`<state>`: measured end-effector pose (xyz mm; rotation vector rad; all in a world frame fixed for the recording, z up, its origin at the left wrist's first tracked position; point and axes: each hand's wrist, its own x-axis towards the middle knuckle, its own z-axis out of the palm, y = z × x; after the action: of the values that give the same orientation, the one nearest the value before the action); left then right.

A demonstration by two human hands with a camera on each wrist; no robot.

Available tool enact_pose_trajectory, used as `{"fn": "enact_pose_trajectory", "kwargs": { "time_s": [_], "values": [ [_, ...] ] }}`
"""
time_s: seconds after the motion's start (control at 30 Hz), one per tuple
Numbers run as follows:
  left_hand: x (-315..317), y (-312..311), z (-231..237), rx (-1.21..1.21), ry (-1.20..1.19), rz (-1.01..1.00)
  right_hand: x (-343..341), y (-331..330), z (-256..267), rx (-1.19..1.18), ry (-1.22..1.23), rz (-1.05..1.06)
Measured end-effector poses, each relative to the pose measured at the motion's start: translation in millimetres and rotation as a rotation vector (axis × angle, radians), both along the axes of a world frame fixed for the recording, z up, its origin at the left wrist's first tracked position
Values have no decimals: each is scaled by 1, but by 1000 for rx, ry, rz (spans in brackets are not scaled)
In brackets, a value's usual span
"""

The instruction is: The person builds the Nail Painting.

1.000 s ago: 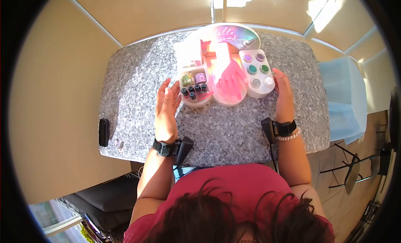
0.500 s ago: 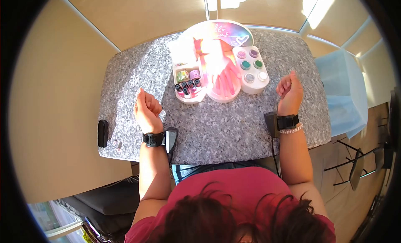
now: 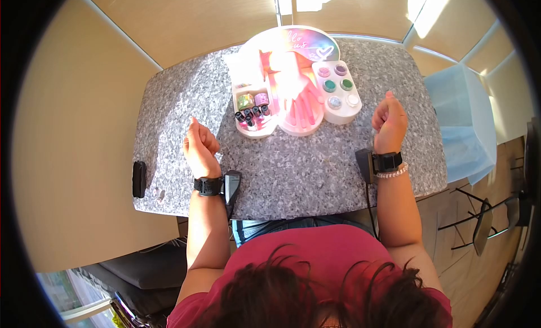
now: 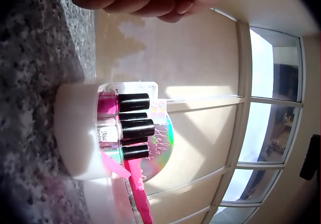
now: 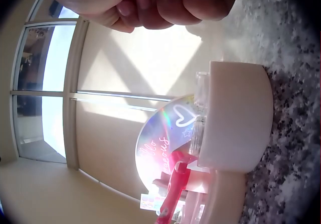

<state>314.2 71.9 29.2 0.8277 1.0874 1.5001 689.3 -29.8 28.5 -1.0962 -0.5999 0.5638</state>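
Observation:
A white toy nail-salon set (image 3: 259, 131) stands between and beyond both hands. At its middle is a pink model hand (image 3: 307, 105). Its left part holds several nail polish bottles (image 4: 134, 102) with black caps and two glittery rolls (image 3: 245, 101). On the right part sit several small glitter jars (image 3: 329, 85). My left hand (image 3: 202, 150) is left and nearer than the set, fingers curled, holding nothing. To the set's right, apart from it, my right hand (image 3: 390, 125) is curled with its thumb side up and holds nothing.
The set stands on a speckled grey granite table (image 3: 293, 175). A small black case (image 3: 138, 179) lies at its left edge. Beyond the right edge hangs a light blue cloth (image 3: 465, 119); a folding chair (image 3: 482, 226) stands on the floor. Strong sunlight washes out the set's upper left.
Both hands were stretched along the sides of the set a second ago. They drew apart from it and curled, and have barely moved in the last half second.

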Motion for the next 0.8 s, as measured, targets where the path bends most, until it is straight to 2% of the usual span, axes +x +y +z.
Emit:
{"fn": "enact_pose_trajectory", "kwargs": {
  "time_s": [0.47, 0.57, 0.63, 0.7, 0.8],
  "values": [
    [-5, 5, -8, 4, 18, 32, -3, -2, 3, -36, -14, 9],
    [-26, 0, 3, 48, 22, 39, -1, 1, 2, -64, -13, 7],
    [-58, -2, 15, 178, 258, 135, 6, 2, -10, -30, -81, -28],
    [-113, 9, 13, 359, 630, 231, 1, 2, -2, -61, -10, -31],
    [-178, 0, 38, 296, 1432, 413, 5, 0, 0, -71, -18, -40]
  ]
}}
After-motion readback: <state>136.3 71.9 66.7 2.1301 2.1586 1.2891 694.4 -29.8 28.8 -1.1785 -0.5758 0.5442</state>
